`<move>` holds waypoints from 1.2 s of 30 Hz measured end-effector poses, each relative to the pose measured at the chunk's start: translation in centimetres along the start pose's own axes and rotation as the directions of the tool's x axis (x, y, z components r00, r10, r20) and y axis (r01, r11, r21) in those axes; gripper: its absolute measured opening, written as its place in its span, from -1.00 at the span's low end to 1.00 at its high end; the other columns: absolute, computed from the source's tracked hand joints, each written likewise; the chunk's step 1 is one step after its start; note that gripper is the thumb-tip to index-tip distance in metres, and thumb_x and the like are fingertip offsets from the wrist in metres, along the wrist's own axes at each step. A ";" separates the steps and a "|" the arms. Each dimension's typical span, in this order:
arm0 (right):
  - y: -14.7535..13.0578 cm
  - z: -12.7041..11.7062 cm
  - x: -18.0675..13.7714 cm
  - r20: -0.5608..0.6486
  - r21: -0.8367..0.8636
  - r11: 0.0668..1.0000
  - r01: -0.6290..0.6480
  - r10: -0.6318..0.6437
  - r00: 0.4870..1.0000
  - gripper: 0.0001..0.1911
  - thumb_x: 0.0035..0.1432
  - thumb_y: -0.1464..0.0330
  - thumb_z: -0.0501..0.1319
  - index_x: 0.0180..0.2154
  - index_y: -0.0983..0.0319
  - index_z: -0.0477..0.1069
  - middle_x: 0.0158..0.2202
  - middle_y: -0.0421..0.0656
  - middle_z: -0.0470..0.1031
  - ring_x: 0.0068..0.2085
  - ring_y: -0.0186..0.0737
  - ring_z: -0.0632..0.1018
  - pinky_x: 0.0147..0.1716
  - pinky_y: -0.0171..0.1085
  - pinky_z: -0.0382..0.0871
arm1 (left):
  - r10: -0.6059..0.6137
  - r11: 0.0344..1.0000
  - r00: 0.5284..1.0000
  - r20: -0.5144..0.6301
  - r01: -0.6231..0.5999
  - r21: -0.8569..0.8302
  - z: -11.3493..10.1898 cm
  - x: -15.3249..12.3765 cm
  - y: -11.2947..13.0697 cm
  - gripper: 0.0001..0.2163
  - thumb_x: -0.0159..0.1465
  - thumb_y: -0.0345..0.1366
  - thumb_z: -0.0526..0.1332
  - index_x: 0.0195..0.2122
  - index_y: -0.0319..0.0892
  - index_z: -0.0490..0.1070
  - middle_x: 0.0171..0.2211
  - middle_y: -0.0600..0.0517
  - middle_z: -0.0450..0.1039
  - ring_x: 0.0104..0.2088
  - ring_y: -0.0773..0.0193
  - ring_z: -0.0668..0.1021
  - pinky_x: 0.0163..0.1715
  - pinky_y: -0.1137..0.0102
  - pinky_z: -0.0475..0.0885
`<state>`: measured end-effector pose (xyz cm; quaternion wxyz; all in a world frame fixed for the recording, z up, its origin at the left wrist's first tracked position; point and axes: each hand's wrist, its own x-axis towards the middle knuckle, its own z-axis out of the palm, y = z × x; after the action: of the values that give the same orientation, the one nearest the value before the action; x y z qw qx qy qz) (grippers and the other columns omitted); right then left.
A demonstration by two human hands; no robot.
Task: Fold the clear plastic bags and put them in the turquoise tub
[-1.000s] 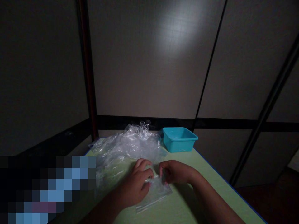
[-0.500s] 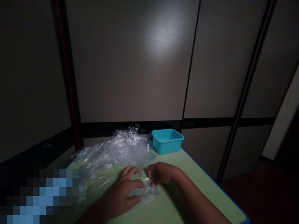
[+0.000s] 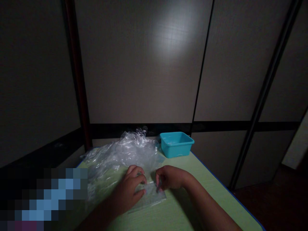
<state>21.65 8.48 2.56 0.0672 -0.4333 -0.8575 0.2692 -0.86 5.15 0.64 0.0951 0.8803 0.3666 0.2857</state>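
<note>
A small clear plastic zip bag point(image 3: 151, 198) lies flat on the green table point(image 3: 192, 205) in front of me. My left hand point(image 3: 131, 191) rests on the bag's left part, fingers curled and pinching its top edge. My right hand point(image 3: 169, 178) pinches the same top edge just to the right, fingers pressed together. The two hands sit a few centimetres apart. The scene is dim.
A heap of crumpled clear plastic bags point(image 3: 120, 154) covers the table's far left. A turquoise plastic tub point(image 3: 176, 144) stands at the far edge, right of the heap. Grey panel walls close in behind. The table's blue right edge point(image 3: 223, 192) drops to a dark floor.
The view swung from side to side. Both hands stayed on the small bag's top edge, drawing a little closer together since a second ago.
</note>
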 end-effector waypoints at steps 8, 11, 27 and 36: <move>-0.5 0.0 -0.2 0.023 -0.032 0.999 -0.016 0.016 1.000 -0.64 -0.24 0.50 0.38 -0.29 0.20 0.47 -0.54 -0.37 0.31 -0.50 -0.43 0.33 -0.54 -0.47 0.10 | 0.001 1.000 1.000 0.024 -0.001 -0.022 0.0 -0.3 0.4 -0.78 0.02 -0.49 0.22 -0.31 -0.09 0.40 -0.10 0.02 0.28 0.00 0.12 0.26 0.00 0.29 0.19; -0.7 0.2 -0.2 -0.001 -0.041 0.999 -0.006 0.006 1.000 -0.67 -0.20 0.48 0.37 -0.28 0.19 0.48 -0.53 -0.37 0.28 -0.48 -0.43 0.31 -0.52 -0.46 0.10 | -0.004 1.000 1.000 0.016 0.004 -0.011 -0.1 -0.2 0.6 -0.77 0.01 -0.52 0.22 -0.33 -0.08 0.42 -0.11 0.02 0.28 -0.01 0.12 0.26 -0.01 0.30 0.19; -0.7 0.5 -0.3 0.082 -0.006 0.996 -0.084 0.084 0.993 -0.37 -0.29 0.45 0.42 -0.08 0.14 0.37 -0.48 -0.35 0.33 -0.46 -0.37 0.37 -0.54 -0.45 0.16 | -0.089 0.995 0.991 0.104 0.093 -0.037 0.3 -0.6 -0.9 -0.67 -0.11 -0.36 0.40 -0.30 -0.10 0.39 -0.17 0.04 0.30 -0.08 0.12 0.29 -0.10 0.32 0.23; -0.8 -0.6 -0.6 -0.063 -0.015 1.000 -0.016 0.015 0.998 -0.63 -0.20 0.47 0.38 -0.24 0.22 0.48 -0.48 -0.32 0.34 -0.44 -0.39 0.32 -0.48 -0.44 0.11 | -0.052 0.998 0.981 -0.186 0.055 0.009 -0.4 0.1 -0.1 -0.86 0.05 -0.40 0.29 -0.38 -0.11 0.36 -0.12 0.00 0.30 -0.03 0.06 0.27 -0.06 0.23 0.24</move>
<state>21.65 7.92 3.55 0.0886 -0.4487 -0.8536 0.2494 -1.15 5.29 0.97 0.0619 0.8401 0.3995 0.3616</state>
